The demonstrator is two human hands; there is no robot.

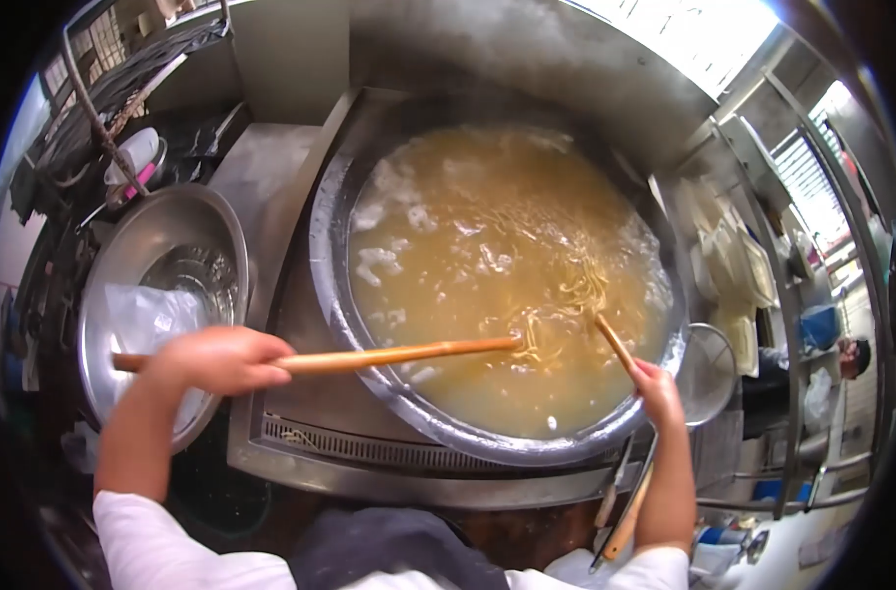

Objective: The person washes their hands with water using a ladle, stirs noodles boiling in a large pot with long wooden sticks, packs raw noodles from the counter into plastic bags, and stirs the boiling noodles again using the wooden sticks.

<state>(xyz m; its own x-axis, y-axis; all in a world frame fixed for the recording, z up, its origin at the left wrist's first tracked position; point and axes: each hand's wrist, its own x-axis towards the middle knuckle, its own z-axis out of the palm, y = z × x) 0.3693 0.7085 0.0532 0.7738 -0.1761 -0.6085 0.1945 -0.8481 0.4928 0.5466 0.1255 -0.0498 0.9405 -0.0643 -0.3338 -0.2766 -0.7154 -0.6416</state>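
Note:
A large round wok (328, 258) holds cloudy yellowish liquid with foam, and noodles (584, 285) float near its right side. My left hand (222, 360) is closed around a long wooden stick (399, 354), whose far tip reaches the noodles at the lower middle of the liquid. In my right hand (658, 389), over the wok's right rim, is a second wooden stick (615, 340); its tip touches the liquid beside the noodles. The two sticks are apart.
At the left stands a metal bowl (234, 228) with a clear plastic bag (153, 317). A round wire strainer (709, 374) is right of the wok. Wooden-handled tools (627, 521) lie by my right forearm. Another person (849, 358) is at the far right, near shelving.

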